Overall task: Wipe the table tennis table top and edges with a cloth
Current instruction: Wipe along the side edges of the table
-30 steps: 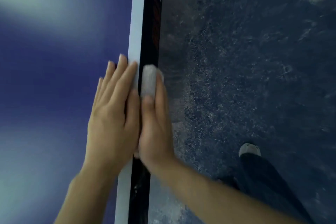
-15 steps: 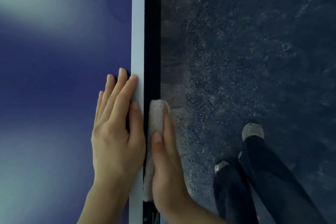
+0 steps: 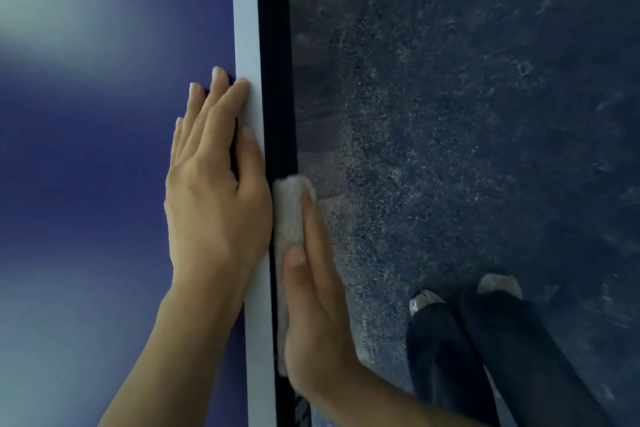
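Head view: cloth under right hand grip, against table edge.

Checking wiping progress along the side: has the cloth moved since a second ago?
Yes. The cloth under the right hand has slid back along the table's black side edge toward the person; earlier it reached past the left hand's thumb.

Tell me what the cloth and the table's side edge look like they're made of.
Cloth: pale, nubby weave, probably cotton terry or microfibre; it folds softly under the right hand. Side edge: black, smooth, straight band, possibly painted metal or laminate; the look leaves it open.
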